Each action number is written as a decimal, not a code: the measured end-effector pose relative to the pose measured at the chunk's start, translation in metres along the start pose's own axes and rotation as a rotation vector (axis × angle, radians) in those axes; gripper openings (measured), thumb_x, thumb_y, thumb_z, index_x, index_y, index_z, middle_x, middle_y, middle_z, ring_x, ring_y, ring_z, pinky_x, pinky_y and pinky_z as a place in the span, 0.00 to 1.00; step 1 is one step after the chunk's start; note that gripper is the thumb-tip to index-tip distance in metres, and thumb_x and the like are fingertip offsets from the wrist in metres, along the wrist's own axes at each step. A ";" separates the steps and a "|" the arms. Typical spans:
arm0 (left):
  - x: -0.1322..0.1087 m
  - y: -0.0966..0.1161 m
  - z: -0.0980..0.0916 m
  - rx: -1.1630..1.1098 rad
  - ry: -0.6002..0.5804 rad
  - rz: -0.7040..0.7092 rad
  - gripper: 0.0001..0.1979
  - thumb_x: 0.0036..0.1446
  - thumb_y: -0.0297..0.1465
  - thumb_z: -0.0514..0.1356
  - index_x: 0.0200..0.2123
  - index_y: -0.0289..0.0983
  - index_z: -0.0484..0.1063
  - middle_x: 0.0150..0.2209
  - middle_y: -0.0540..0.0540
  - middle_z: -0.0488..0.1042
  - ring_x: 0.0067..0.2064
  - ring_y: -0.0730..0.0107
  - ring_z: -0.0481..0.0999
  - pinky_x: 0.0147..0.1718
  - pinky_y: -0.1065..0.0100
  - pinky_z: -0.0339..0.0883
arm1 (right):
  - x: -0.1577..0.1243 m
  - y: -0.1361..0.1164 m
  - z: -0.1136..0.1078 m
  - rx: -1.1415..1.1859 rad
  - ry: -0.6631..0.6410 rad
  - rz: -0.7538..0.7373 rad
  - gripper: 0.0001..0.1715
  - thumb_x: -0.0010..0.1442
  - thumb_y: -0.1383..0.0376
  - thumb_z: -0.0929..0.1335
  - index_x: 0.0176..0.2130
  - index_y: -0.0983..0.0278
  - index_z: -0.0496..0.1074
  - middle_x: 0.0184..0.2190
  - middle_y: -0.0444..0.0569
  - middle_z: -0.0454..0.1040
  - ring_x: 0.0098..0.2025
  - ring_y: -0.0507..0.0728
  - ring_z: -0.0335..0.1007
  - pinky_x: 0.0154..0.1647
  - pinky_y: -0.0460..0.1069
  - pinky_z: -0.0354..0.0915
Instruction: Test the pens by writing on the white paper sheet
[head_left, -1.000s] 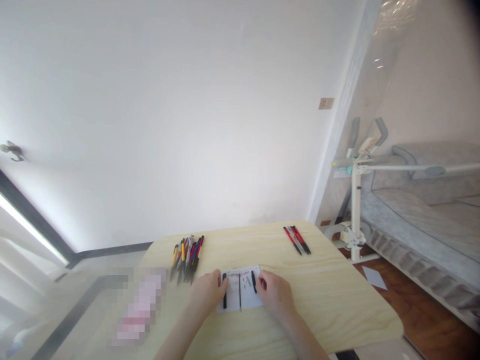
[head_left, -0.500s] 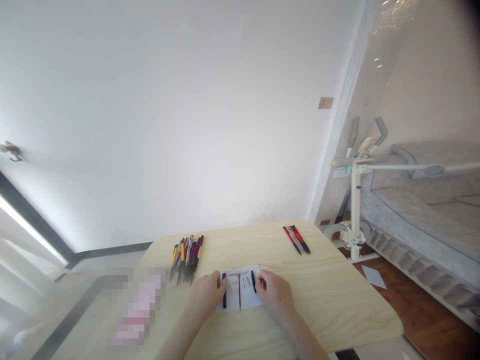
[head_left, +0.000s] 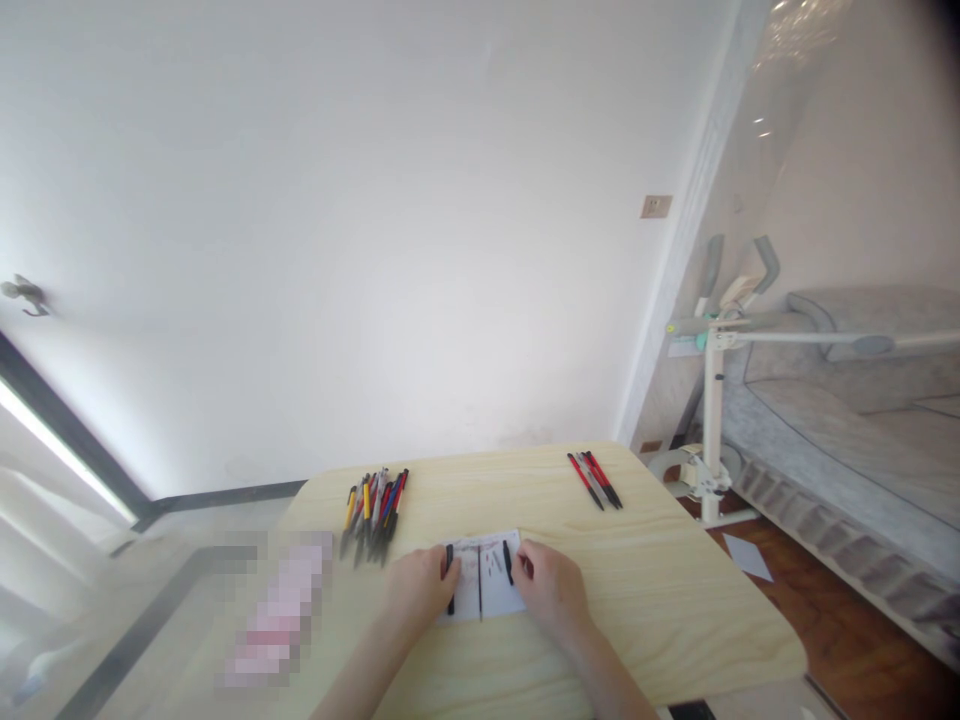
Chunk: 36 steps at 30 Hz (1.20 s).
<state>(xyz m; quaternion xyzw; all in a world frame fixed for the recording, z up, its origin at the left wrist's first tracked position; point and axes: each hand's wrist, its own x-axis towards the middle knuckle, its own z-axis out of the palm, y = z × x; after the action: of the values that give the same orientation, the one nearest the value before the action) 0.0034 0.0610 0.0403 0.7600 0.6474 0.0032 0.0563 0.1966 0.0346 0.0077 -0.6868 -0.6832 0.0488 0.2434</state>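
Thumb and fingers of the left hand are curled narrowly around the slim black stick nearest them, the thumb crossing over it; whether the fingers close on it from beneath cannot be told. At the other side, the right hand is curled in, its fingertips just beside or touching a second slim black stick; a firm hold cannot be made out.

Both sticks lie towards opposite edges of a small, flat white card, roughly upright as seen from the person, the right one leaning slightly. Between them a thin dark line runs down the card, with small reddish and grey marks around it, too small to identify.

For good handling, I would judge that light, even pressure from both hands suits so small a card; pressing harder on one side could skew it or roll a stick. Fingertips are best kept to the outer edges, leaving the middle in view.

Beyond the left hand lies a heap of yellow, red, grey and blue pens with dark ends; farther right, a few red and grey pens rest well apart on the pale wood-grain table.
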 end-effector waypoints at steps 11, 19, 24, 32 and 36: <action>0.000 0.002 0.000 0.006 -0.007 0.019 0.18 0.56 0.40 0.47 0.28 0.39 0.72 0.30 0.43 0.77 0.33 0.62 0.75 0.28 0.68 0.60 | 0.000 0.003 0.005 0.020 0.037 -0.030 0.10 0.56 0.67 0.62 0.23 0.61 0.66 0.20 0.41 0.71 0.22 0.49 0.62 0.23 0.45 0.43; 0.000 0.001 0.000 0.014 -0.008 0.023 0.18 0.56 0.41 0.47 0.28 0.38 0.72 0.30 0.42 0.77 0.33 0.61 0.75 0.28 0.68 0.60 | 0.000 0.003 0.005 0.035 0.045 -0.033 0.11 0.56 0.67 0.62 0.23 0.61 0.67 0.20 0.41 0.71 0.22 0.49 0.62 0.23 0.45 0.43; 0.001 0.001 -0.001 0.019 -0.021 0.013 0.18 0.56 0.39 0.47 0.29 0.38 0.73 0.30 0.42 0.78 0.33 0.61 0.75 0.28 0.68 0.61 | -0.001 0.005 0.006 0.035 0.051 -0.037 0.11 0.56 0.67 0.62 0.23 0.61 0.66 0.20 0.41 0.71 0.22 0.49 0.62 0.23 0.45 0.42; 0.000 0.000 -0.002 0.032 -0.026 0.009 0.18 0.57 0.37 0.45 0.30 0.38 0.73 0.32 0.41 0.78 0.34 0.61 0.76 0.29 0.67 0.62 | -0.001 0.005 0.007 0.039 0.051 -0.040 0.11 0.56 0.67 0.62 0.24 0.61 0.66 0.20 0.41 0.70 0.22 0.49 0.61 0.23 0.45 0.42; 0.000 0.000 -0.001 0.040 -0.029 0.005 0.18 0.57 0.37 0.45 0.32 0.37 0.73 0.32 0.41 0.77 0.35 0.61 0.76 0.30 0.67 0.63 | -0.001 0.005 0.007 0.037 0.047 -0.039 0.11 0.56 0.67 0.62 0.23 0.61 0.66 0.19 0.41 0.70 0.22 0.49 0.61 0.23 0.46 0.43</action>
<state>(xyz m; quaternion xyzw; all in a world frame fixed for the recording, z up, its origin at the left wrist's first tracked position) 0.0035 0.0614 0.0412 0.7626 0.6446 -0.0206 0.0508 0.1982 0.0355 -0.0003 -0.6697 -0.6895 0.0404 0.2729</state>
